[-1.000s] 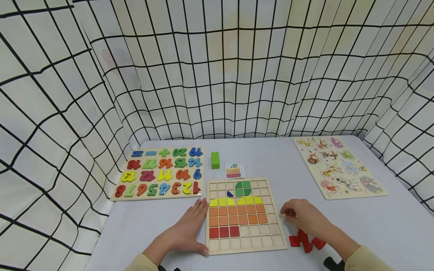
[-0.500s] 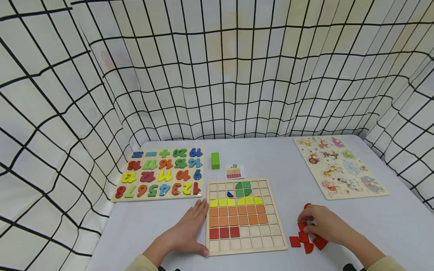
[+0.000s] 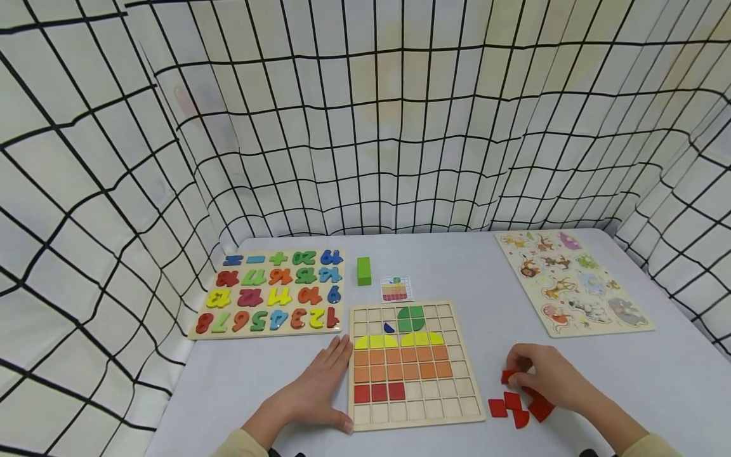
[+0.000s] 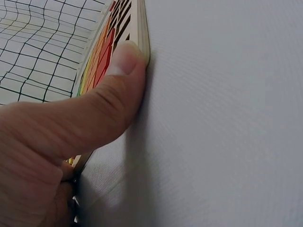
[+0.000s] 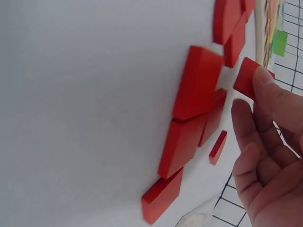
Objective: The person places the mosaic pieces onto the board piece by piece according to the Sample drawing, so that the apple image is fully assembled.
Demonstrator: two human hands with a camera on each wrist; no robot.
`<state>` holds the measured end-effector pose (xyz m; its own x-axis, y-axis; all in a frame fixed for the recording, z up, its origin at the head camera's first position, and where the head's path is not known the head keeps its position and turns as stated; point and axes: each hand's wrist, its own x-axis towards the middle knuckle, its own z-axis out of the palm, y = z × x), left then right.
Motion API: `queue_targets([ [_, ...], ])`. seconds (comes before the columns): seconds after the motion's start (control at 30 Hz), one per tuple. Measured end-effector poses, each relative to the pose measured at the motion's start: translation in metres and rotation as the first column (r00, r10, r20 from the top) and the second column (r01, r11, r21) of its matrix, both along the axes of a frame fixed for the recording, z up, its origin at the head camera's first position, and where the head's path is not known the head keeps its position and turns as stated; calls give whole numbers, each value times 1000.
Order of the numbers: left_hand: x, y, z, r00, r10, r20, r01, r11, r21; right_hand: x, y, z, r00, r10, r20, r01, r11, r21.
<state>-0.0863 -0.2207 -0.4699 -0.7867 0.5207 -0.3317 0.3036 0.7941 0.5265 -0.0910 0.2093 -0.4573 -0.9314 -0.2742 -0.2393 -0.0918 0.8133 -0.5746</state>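
My left hand lies with straight fingers along the left edge of a wooden grid board; its thumb touches the near left corner. On the board sit three red squares in a row, two rows of orange squares, yellow pieces, green pieces and a small blue piece. To the board's right, my right hand pinches a red square tile between thumb and finger. Several loose red tiles lie on the table beneath and beside that hand.
Behind the board are a small pattern card and a green block. A number puzzle lies at the back left, an animal puzzle at the back right. Black-and-white netting surrounds the table.
My right hand has moved from beside the board's right edge, right and toward me, to the loose red tiles, and now pinches one. My left hand stays in place.
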Motion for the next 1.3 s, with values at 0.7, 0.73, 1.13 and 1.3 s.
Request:
queue_targets([
  [0.7, 1, 2, 4, 1000, 6, 4, -6, 1000, -8, -7, -117, -2, 989, 146, 15, -135, 944, -302],
  [0.73, 1, 2, 4, 1000, 6, 4, -6, 1000, -7, -6, -121, -3, 988, 155, 6, -146, 943, -297],
  [1.13, -1, 1, 1, 1000, 10, 4, -10, 1000, 6, -1, -145, -5, 983, 173, -57, -181, 962, -205],
  [1.3, 0, 2, 1, 1000, 11, 1, -11, 1000, 12, 0, -146, -7, 980, 171, -97, -186, 968, -171],
])
